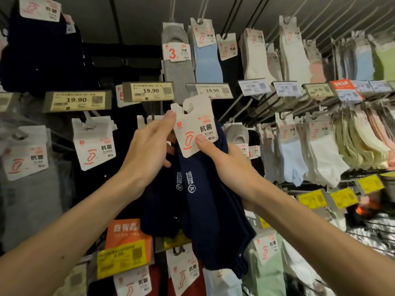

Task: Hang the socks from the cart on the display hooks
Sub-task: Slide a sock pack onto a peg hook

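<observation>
A pack of navy blue socks [205, 210] with a white cardboard header card [193, 127] is held up in front of the sock display. My left hand [147, 150] pinches the card's upper left edge near its hook cut-out. My right hand [222, 161] grips the card's lower right corner with the thumb on its face and the fingers behind the socks. The card's hook opening sits just below a yellow 19.90 price tag [149, 91]. The hook itself is hidden behind the card.
Hooks all round carry packs: dark socks [42, 52] upper left, grey [178, 67] and light blue socks [206, 63] above, white and pastel socks [320, 159] at right. A wire cart [372, 236] shows at lower right. Yellow and orange tags [124, 253] hang below.
</observation>
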